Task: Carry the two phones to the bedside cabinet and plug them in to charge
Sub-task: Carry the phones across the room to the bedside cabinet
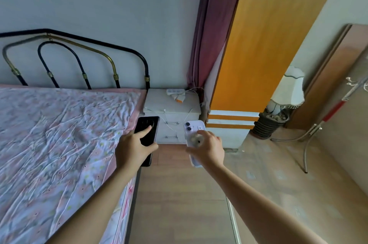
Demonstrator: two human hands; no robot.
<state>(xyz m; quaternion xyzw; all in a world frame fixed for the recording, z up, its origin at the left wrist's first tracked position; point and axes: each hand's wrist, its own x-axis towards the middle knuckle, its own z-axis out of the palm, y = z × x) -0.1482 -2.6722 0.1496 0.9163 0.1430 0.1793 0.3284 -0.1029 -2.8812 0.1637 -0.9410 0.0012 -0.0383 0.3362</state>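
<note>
My left hand (133, 149) grips a black phone (149, 124), back side up, held out in the air beside the bed's edge. My right hand (209, 149) grips a pale lilac phone (194, 126) with a round ring holder on its back. Both phones are in front of a white bedside cabinet (155, 102) standing ahead between the bed and a wardrobe. On the cabinet's top lies a white power strip (175, 91) with an orange-and-white plug, and white charging cables (169, 117) trail over its front edge and drawers.
A bed (59, 134) with a flowered sheet and a metal headboard (79, 54) fills the left. An orange wardrobe (258, 44) and a purple curtain (211, 24) stand to the right of the cabinet. A lamp (286, 92) and a metal stand (318, 126) are on the wooden floor at right.
</note>
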